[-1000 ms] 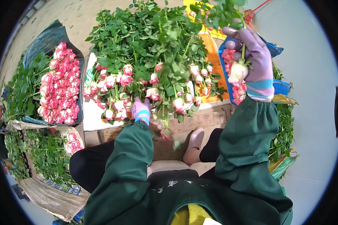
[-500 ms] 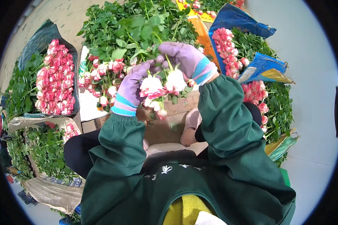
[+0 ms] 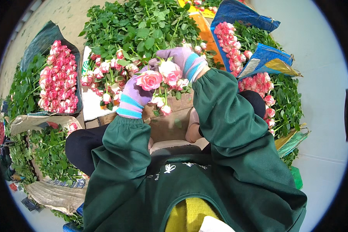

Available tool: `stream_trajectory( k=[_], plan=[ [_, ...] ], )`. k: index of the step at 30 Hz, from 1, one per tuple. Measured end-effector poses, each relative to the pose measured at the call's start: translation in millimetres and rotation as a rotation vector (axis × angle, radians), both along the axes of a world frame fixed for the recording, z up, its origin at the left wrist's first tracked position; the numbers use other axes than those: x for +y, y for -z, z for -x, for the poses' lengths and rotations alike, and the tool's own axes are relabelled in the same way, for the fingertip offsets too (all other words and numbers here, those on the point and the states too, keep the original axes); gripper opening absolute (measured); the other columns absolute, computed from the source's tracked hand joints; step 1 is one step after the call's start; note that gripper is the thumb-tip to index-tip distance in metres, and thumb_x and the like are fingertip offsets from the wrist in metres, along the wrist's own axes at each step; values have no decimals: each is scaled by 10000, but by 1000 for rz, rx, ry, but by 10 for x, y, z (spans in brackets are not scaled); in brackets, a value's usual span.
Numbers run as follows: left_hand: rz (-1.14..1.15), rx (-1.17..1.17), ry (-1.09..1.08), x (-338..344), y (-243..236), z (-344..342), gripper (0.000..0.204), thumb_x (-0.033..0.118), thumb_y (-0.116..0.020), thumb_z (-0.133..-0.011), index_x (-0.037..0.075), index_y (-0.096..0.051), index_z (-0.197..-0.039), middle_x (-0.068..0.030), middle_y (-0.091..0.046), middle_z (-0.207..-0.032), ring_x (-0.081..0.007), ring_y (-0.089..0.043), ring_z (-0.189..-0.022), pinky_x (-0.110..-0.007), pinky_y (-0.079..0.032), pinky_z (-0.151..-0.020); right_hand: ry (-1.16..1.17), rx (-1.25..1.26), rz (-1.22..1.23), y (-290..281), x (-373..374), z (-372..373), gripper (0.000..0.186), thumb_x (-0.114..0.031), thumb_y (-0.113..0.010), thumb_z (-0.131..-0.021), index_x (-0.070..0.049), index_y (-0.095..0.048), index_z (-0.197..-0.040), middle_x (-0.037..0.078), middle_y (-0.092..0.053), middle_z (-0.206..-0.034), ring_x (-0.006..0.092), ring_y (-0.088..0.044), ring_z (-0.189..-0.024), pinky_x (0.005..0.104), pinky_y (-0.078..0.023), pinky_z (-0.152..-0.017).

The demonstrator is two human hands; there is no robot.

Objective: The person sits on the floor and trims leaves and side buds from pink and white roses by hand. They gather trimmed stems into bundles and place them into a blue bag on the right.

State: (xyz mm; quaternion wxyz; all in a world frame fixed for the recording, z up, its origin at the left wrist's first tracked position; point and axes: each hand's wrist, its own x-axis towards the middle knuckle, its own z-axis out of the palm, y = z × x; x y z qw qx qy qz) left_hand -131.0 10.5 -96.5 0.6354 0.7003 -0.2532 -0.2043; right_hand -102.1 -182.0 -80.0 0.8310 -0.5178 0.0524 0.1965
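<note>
Both of my hands wear purple gloves with blue-and-pink cuffs and meet in front of me over a heap of cut roses. My left hand (image 3: 139,89) is closed around the stem side of an open pink rose (image 3: 149,80), whose bloom covers part of the fingers. My right hand (image 3: 177,57) curls just above a white-and-pink rose (image 3: 169,72) and closes on its stem below the bloom. The two blooms sit side by side, facing me. Smaller roses (image 3: 165,110) hang beneath them, and I cannot tell whether they are held.
Ahead lies a pile of leafy rose stems (image 3: 135,27). Wrapped bundles of pink roses stand at the left (image 3: 58,79) and the right (image 3: 229,42). A blue sheet (image 3: 268,65) sticks out by the right bundles. Near my left knee is a sack (image 3: 54,195) with greenery.
The two held roses have tilted up so their blooms face me more. My right hand has shifted left, closer to my left hand, and the leafy stem tops have swung down.
</note>
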Motion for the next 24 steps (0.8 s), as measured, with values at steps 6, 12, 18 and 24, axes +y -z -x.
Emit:
stream_trajectory(
  k=[6,12,18,24],
  plan=[
    [85,-427,-189,6,619,-178,273,190,-387,-934,33,-555,-1083,-103,-638,-1018,-216,-639,-897,-297,-554,-723,-150,-353,216,946,-272,-336,338,-76,-444,-923,111,-365,-1193,274,-579,-1021,333,-612,-920,438,-514,-848],
    [816,1242,-351,-9,160,-1,247,211,-428,-927,47,-576,-1037,-100,-645,-1000,-207,-648,-861,-296,-564,-669,-195,-362,266,1141,-190,-414,282,-74,-463,-907,104,-414,-1121,245,-576,-985,329,-607,-861,443,-509,-812],
    [914,1175,-223,191,296,61,280,165,-440,-913,33,-551,-1134,-92,-626,-1077,-184,-632,-918,-259,-555,-684,99,327,-185,-12,177,69,182,-55,-498,-888,68,-443,-1012,225,-573,-917,309,-615,-776,451,-535,-733],
    [264,289,-60,214,342,97,412,52,-424,-856,4,-428,-1266,-108,-556,-1214,-174,-572,-1055,-267,-495,-851,-120,-324,580,119,-58,131,263,-127,-546,-877,47,-510,-1071,179,-619,-975,256,-632,-697,336,-528,-576]
  ],
)
